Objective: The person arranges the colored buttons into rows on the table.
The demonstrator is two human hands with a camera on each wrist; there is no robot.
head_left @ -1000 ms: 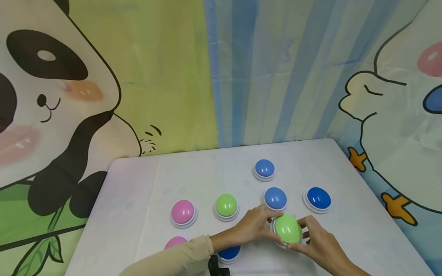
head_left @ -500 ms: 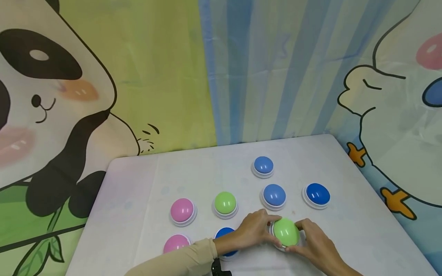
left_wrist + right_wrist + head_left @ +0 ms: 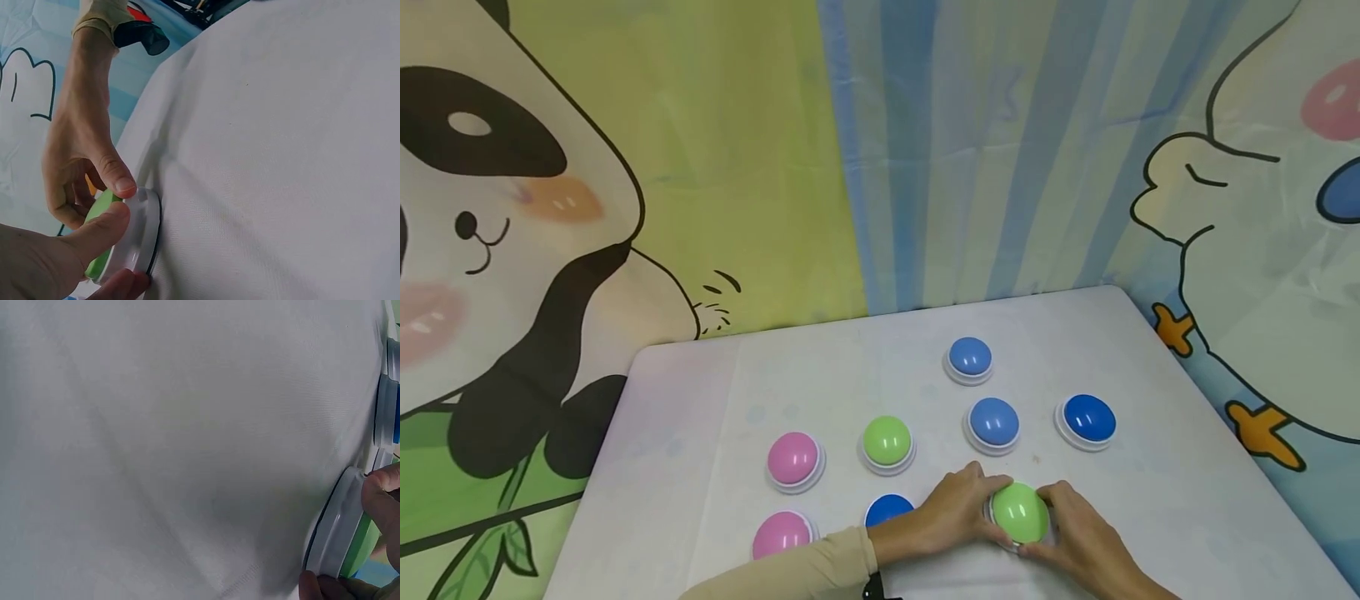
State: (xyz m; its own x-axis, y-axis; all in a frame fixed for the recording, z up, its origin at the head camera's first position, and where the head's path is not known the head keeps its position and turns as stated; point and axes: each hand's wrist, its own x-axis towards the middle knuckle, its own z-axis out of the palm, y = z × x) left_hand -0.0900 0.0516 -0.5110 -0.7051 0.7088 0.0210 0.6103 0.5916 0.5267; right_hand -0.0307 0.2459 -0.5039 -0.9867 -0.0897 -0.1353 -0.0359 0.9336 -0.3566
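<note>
A push button with a green dome (image 3: pixel 1019 512) and a white round base stands between both hands at the near right of the table. My left hand (image 3: pixel 953 510) holds its left side, thumb and fingers spread along the rim. From the right, my right hand (image 3: pixel 1086 537) grips the opposite side with thumb and index finger. In the left wrist view the white base (image 3: pixel 134 234) sits right at the cloth, thumbs at its edge. The right wrist view shows this base (image 3: pixel 334 528) at the right edge, fingers around it. A lighter blue button (image 3: pixel 994 422) stands just behind.
Another lighter blue button (image 3: pixel 970 357) and a dark blue one (image 3: pixel 1089 418) stand farther back. Left of the hands are a second green button (image 3: pixel 887 442), two pink buttons (image 3: pixel 793 458) and a dark blue button (image 3: pixel 887 508) partly hidden by my left forearm. Printed curtains (image 3: pixel 760 167) border the white table (image 3: pixel 685 450).
Both hands have brought the green button slightly nearer to me, away from the lighter blue button, whose base now shows whole. The hold stays the same; the head view has shifted a little.
</note>
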